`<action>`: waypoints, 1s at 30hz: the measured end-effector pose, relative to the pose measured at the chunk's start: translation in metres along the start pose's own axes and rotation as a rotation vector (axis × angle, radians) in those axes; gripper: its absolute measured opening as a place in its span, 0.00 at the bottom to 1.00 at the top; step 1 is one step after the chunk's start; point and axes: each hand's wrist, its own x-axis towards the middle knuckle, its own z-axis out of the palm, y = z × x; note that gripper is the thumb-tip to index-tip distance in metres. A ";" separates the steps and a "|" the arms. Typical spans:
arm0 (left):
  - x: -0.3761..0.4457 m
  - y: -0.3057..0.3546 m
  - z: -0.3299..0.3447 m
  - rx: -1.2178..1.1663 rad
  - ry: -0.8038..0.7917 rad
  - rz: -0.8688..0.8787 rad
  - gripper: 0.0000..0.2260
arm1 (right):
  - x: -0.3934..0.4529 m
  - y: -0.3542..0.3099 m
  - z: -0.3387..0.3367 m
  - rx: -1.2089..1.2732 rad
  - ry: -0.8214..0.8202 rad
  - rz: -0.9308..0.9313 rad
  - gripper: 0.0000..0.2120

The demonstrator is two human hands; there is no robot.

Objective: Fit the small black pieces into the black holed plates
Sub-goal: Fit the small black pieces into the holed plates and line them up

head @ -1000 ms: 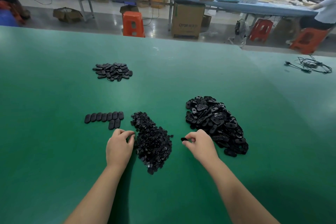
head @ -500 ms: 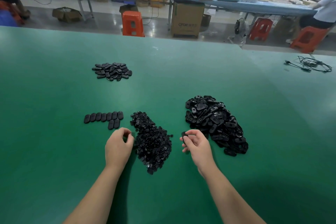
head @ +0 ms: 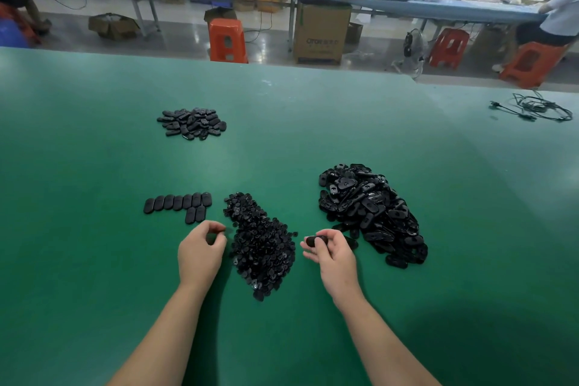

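A heap of small black pieces (head: 261, 241) lies on the green table (head: 94, 260) between my hands. To its right is a bigger heap of black holed plates (head: 369, 210). My right hand (head: 333, 252) pinches one black oval plate (head: 313, 241) at its fingertips, just left of that heap. My left hand (head: 200, 249) hovers at the left edge of the small-piece heap with curled fingers pinching something small and dark, likely a small piece. Two neat rows of plates (head: 180, 205) lie just beyond my left hand.
A further pile of black plates (head: 192, 124) lies at the far left-middle of the table. A tangle of black cable (head: 532, 108) rests at the far right. Beyond the table edge stand orange stools (head: 227, 41), cardboard boxes (head: 321, 31) and a long workbench with a seated person (head: 560, 19).
My right hand drew back from the plate heap, lifting a plate and turning it toward me. My left hand lifted slightly from the small-piece heap with fingers curled.
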 end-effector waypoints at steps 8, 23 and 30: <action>0.000 0.005 -0.005 -0.145 -0.011 -0.036 0.11 | -0.004 -0.001 0.003 -0.126 -0.026 -0.048 0.12; -0.020 0.077 0.027 -0.360 -0.370 -0.002 0.07 | -0.003 0.001 0.004 -0.120 0.000 -0.063 0.11; -0.042 0.096 0.062 -0.192 -0.448 0.019 0.05 | -0.001 0.005 0.002 -0.146 0.005 -0.042 0.15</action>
